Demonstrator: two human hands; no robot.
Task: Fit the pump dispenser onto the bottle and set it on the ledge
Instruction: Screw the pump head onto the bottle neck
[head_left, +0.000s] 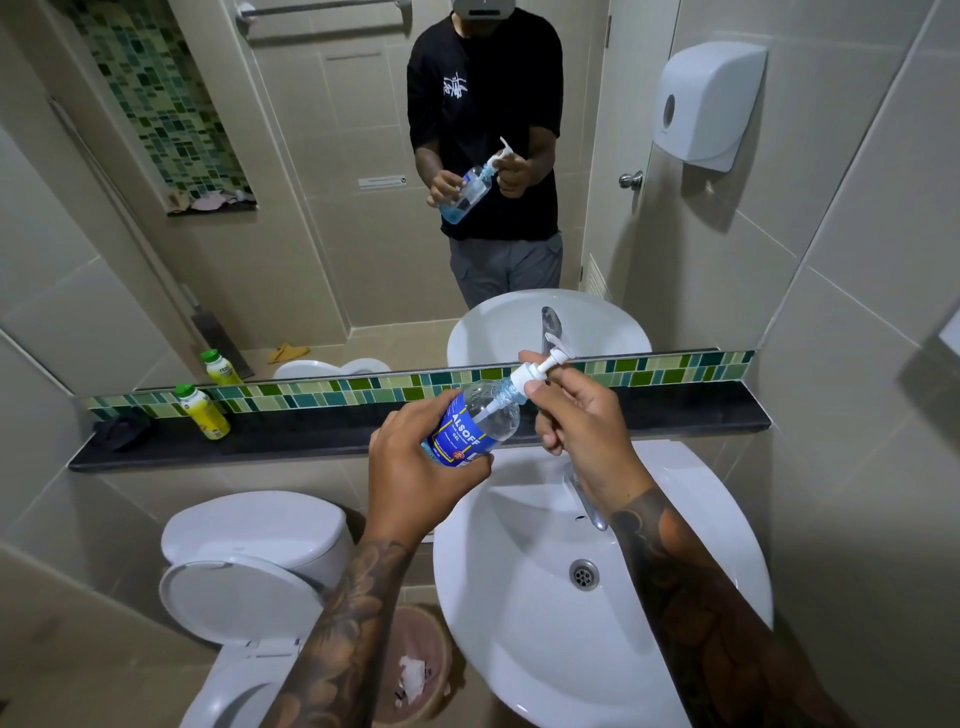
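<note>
Left hand (415, 462) was wrapped around the lower body of the clear bottle (475, 421) with its blue label, holding it tilted in the air, neck pointing up and to the right, above the far rim of the white sink (519, 623). Right hand (576, 415) pinched the white collar of the pump dispenser (540, 371) between thumb and fingertips; the collar sat at the bottle's neck and the dip tube ran down inside the bottle, though whether the collar was fully seated could not be told. The nozzle pointed up and right, toward the mirror (311, 208). Just beyond the bottle ran the dark ledge (311, 441), backed by a strip of green mosaic tile. At the ledge's left end stood a yellow drink bottle (203, 413) with a green cap, and beside it, further left, lay a dark object too dim to name. A tap (584, 499) showed under the right wrist. Nearer and to the left was a white toilet (244, 571), with a bin (415, 670) between it and the sink. On the right wall hung a white paper dispenser (709, 104)
</note>
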